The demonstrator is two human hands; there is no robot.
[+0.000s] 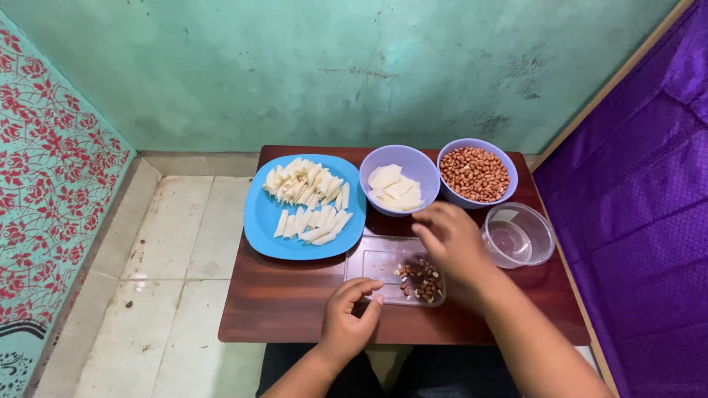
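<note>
Judging by how things lie, the work looks a good way in: the blue plate (259,221) already carries two groups of pale, rolled or folded pastry sticks (310,199), a tidy heap at its far side and a looser row at its near side. To the right of the plate, a lilac bowl (413,161) keeps a small stack of flat, pale wrapper squares (395,189), so more seems left to shape. Just right of that bowl, a second lilac bowl (451,155) is nearly full of reddish-brown peanuts (476,174).

Near and right of the plate lies a clear plastic tray (372,262) on the dark wooden table (280,309), with a small pile of crushed peanut bits (422,280) at its right end. The left hand (348,318) rests at the tray's near edge, fingers curled close with the tips pinched together on the rim; whether they hold anything I cannot tell. The right hand (451,239) hovers over the tray's far right corner, blurred, fingers loosely spread and seemingly empty. Farther right of the plate sits a clear, empty-looking plastic cup (535,239), smooth and glossy. The plate is matte plastic; the sticks look soft and doughy.
</note>
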